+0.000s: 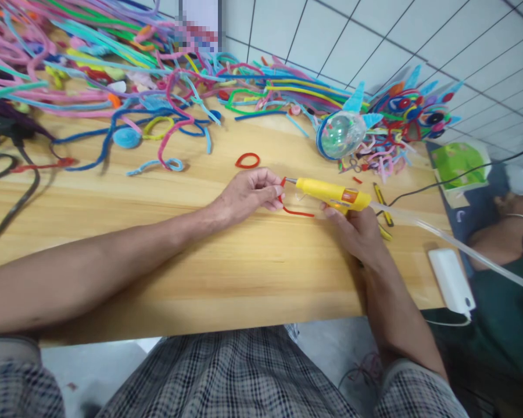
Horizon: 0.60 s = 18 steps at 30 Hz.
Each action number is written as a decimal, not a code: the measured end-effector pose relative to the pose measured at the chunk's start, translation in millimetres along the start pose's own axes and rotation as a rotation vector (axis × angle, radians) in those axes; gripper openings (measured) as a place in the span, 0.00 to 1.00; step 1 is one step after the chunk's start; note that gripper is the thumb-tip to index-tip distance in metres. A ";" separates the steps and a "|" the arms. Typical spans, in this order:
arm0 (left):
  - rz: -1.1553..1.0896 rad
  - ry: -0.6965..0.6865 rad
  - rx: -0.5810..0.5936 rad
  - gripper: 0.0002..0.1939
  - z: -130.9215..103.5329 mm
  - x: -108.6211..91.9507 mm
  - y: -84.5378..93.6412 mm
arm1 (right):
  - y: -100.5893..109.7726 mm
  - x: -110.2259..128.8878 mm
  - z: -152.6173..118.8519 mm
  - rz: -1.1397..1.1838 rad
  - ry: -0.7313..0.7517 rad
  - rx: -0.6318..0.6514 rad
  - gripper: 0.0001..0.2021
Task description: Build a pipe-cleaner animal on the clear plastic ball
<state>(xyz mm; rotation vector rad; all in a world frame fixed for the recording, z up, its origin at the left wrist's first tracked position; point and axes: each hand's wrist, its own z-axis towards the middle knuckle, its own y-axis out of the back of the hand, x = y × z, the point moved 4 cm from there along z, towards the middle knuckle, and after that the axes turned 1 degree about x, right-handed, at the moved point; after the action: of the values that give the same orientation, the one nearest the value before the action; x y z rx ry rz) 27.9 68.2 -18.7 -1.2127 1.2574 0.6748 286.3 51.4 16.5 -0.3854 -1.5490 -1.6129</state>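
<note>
Between its thumb and fingers, my left hand (255, 194) pinches a red pipe cleaner (298, 213), whose free end trails to the right above the wooden table (244, 278). My right hand (357, 229) is wrapped round the handle of a yellow glue gun (325, 190). The metal nozzle points left and is at the upper end of the red piece, close to my left fingertips; whether they touch is unclear. A long clear glue stick (462, 241) sticks out of the gun's back. Just beyond my left hand lies a red loop (248, 160).
Colourful pipe cleaners (108, 110) pile along the back left. A clear ball with blue spikes (340, 134) stands at the back right. A yellow cutter (383, 204), a white power strip (451, 281) and a black cable lie right. Another person's arm (497, 232) is at the right edge.
</note>
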 end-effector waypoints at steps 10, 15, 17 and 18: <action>0.009 -0.006 0.018 0.06 -0.3 -0.2 0.3 | 0.1 -1.9 -0.6 -0.026 0.030 0.000 0.18; 0.017 -0.003 0.012 0.07 -0.2 0.3 0.8 | 0.5 -2.7 -1.1 -0.030 -0.002 -0.004 0.17; 0.020 -0.003 0.010 0.07 -0.3 0.4 0.8 | 0.5 -2.0 -1.0 -0.028 -0.010 -0.006 0.18; 0.019 -0.003 0.010 0.07 -0.3 0.4 0.8 | 0.6 -1.6 -0.9 -0.026 -0.012 -0.010 0.18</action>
<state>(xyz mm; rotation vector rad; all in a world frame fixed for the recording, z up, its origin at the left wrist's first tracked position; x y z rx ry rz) 27.2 68.0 -19.3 -1.1925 1.2694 0.6835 288.1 51.2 15.6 -0.3830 -1.5613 -1.6420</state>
